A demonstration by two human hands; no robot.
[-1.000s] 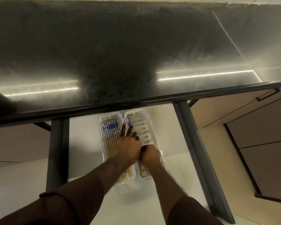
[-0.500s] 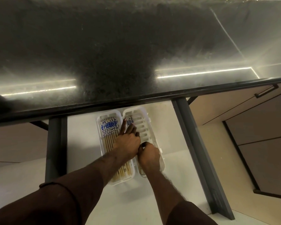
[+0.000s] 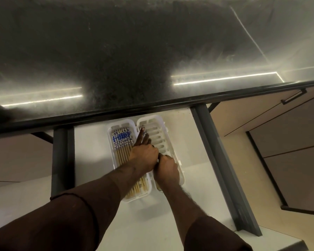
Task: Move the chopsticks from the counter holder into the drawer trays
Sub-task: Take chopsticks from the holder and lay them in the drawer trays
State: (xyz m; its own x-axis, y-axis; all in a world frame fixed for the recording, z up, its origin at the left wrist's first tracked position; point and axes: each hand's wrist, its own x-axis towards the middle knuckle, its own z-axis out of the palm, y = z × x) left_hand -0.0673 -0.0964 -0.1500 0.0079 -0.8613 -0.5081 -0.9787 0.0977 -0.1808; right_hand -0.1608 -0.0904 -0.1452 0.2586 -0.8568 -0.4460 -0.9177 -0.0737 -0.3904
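Tabletop (image 3: 116,60), dark and glossy, fills the upper view, with no holder visible on it. Below its edge the white drawer (image 3: 91,142) stands pulled out, holding two white slotted trays side by side. The left tray (image 3: 110,134), just left of the fingers, carries a neat row of chopsticks (image 3: 121,142), blue-patterned ends pointing away from the person. The right tray (image 3: 163,127) looks nearly bare beyond the fingers, though one patterned end shows at its far corner.

The left hand (image 3: 145,156) lies across the seam between the trays, fingers (image 3: 140,138) stretched straight and pressing forward. The right hand (image 3: 168,166) sits curled over the near part of the right tray; I cannot tell what it grips.

Judging by this, the placing step is under way: settling chopsticks into the right tray. Next calls for aligning them lengthwise, then fetching more.
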